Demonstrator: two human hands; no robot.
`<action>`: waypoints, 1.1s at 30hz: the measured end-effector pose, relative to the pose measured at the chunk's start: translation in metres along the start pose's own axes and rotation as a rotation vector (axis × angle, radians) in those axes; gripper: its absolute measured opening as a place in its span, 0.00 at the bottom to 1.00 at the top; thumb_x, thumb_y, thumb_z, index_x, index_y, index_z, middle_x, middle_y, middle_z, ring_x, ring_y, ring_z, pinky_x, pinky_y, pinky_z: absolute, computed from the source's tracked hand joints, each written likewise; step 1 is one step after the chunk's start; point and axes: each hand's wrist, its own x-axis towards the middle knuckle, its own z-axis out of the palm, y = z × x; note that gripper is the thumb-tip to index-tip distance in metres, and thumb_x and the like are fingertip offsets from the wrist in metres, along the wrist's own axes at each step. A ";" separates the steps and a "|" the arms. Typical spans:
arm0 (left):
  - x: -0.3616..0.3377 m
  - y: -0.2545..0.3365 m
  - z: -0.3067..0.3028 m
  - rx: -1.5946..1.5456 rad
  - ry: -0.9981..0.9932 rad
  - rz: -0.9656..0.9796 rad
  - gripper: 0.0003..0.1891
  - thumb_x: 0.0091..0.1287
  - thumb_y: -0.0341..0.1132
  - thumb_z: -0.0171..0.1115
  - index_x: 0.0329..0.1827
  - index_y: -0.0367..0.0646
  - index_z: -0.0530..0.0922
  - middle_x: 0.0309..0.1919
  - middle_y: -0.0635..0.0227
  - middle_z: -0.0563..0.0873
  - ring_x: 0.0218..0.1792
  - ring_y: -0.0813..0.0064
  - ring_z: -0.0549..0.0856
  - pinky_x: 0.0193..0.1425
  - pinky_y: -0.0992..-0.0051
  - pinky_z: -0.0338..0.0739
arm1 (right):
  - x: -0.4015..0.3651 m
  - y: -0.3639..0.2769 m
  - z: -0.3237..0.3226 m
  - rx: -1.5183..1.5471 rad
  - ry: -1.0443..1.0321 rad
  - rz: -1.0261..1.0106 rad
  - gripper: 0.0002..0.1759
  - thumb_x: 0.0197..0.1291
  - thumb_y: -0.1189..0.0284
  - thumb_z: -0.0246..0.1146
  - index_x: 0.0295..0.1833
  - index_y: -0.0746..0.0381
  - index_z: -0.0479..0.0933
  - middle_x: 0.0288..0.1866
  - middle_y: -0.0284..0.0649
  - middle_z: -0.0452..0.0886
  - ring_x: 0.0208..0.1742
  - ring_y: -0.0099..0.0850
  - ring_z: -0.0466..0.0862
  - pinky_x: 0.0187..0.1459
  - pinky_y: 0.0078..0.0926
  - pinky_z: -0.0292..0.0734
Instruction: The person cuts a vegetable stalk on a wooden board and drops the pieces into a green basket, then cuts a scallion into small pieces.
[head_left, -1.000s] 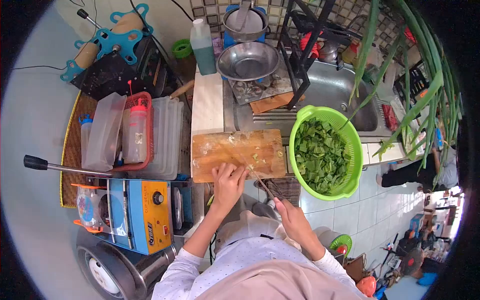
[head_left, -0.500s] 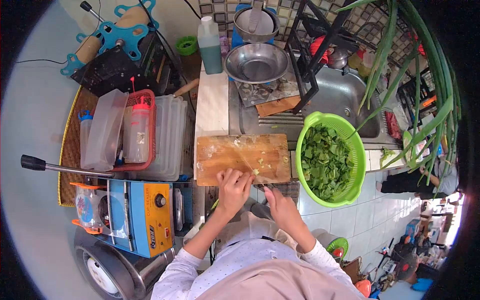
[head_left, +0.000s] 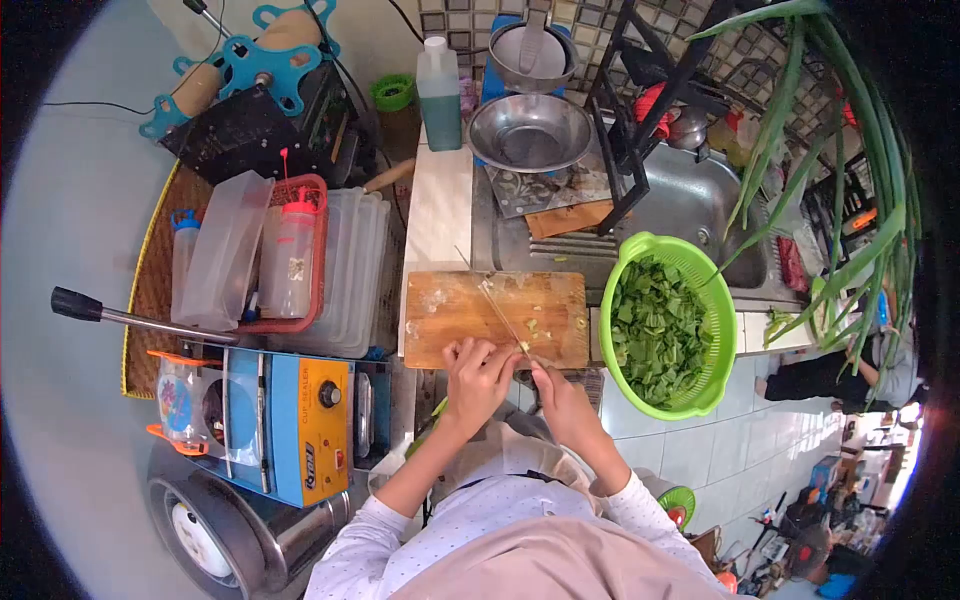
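Observation:
My right hand is closed round the handle of a knife. Its thin blade slants up and left across the wooden cutting board, the tip reaching past the far edge. At the board's near edge, my left hand has its fingers curled down close to the blade; what lies under them is hidden. Small pale pieces are scattered on the board to the right of the blade. Right of the board stands a green colander holding chopped green leaves.
A cup sealer and plastic containers stand on the left. Behind the board are a metal bowl and a bottle of green liquid. A sink lies at the back right, under hanging long green leaves. Another person is at far right.
The view has shifted slightly, so most things sit a little further right. The knife blade now lies higher across the board, with its tip in sight; my right hand has moved closer to the board.

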 end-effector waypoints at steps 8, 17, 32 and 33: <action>-0.001 0.003 0.000 0.061 -0.001 -0.023 0.08 0.55 0.35 0.70 0.37 0.46 0.85 0.25 0.72 0.77 0.32 0.70 0.76 0.41 0.67 0.63 | -0.026 0.014 -0.025 -0.095 -0.086 0.073 0.24 0.73 0.56 0.43 0.45 0.67 0.74 0.32 0.63 0.79 0.36 0.63 0.79 0.38 0.57 0.72; -0.001 -0.009 -0.004 -0.030 -0.104 0.128 0.10 0.56 0.31 0.68 0.40 0.39 0.82 0.28 0.65 0.78 0.33 0.64 0.78 0.35 0.65 0.73 | -0.003 -0.002 -0.016 -0.297 -0.093 0.020 0.27 0.74 0.54 0.40 0.55 0.64 0.74 0.28 0.62 0.80 0.33 0.61 0.81 0.36 0.57 0.76; 0.002 0.004 -0.035 -0.287 -0.010 -0.228 0.11 0.67 0.30 0.60 0.48 0.32 0.80 0.30 0.56 0.79 0.30 0.60 0.80 0.33 0.68 0.73 | -0.026 0.025 -0.034 0.156 -0.040 0.084 0.31 0.73 0.48 0.43 0.36 0.67 0.75 0.20 0.39 0.72 0.22 0.29 0.71 0.29 0.30 0.68; 0.002 0.006 -0.035 -0.268 -0.061 -0.303 0.12 0.68 0.31 0.59 0.48 0.32 0.80 0.30 0.56 0.80 0.31 0.61 0.81 0.34 0.68 0.74 | -0.029 0.022 -0.036 0.159 -0.006 0.049 0.31 0.73 0.49 0.43 0.36 0.66 0.75 0.20 0.39 0.72 0.22 0.29 0.71 0.29 0.29 0.68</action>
